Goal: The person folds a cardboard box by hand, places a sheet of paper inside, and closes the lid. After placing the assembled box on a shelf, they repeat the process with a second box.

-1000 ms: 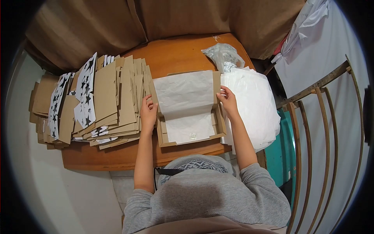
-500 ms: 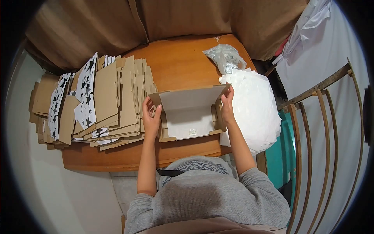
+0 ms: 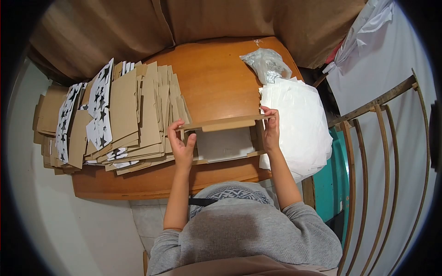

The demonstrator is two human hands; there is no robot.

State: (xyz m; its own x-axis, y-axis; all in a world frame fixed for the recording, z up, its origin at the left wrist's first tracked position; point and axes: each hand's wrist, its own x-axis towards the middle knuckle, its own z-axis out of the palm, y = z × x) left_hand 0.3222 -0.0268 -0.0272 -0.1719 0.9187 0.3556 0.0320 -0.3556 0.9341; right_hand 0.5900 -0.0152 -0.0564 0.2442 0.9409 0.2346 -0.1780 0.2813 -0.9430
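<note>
A cardboard box (image 3: 228, 123) with a white inside sits at the table's front edge, its lid tilted partway down over the tray. My left hand (image 3: 182, 145) grips the lid's left end, thumb toward me and fingers behind. At the other end, my right hand (image 3: 271, 126) holds the lid's right corner between thumb and fingers. Through the gap under the lid, the white floor of the box shows, with a faint small clear packet on it. The back of the box is hidden by the lid.
Flattened cardboard boxes (image 3: 124, 110), some printed with black stars, are piled on the left of the wooden table (image 3: 216, 69). White paper sheets (image 3: 299, 129) are stacked at the right, below a clear plastic bag (image 3: 267, 64). A wooden rack (image 3: 382, 152) stands beyond the table's right side.
The lid has swung down toward me, from standing upright to partly covering the box. Both hands have moved with it, still holding its ends.
</note>
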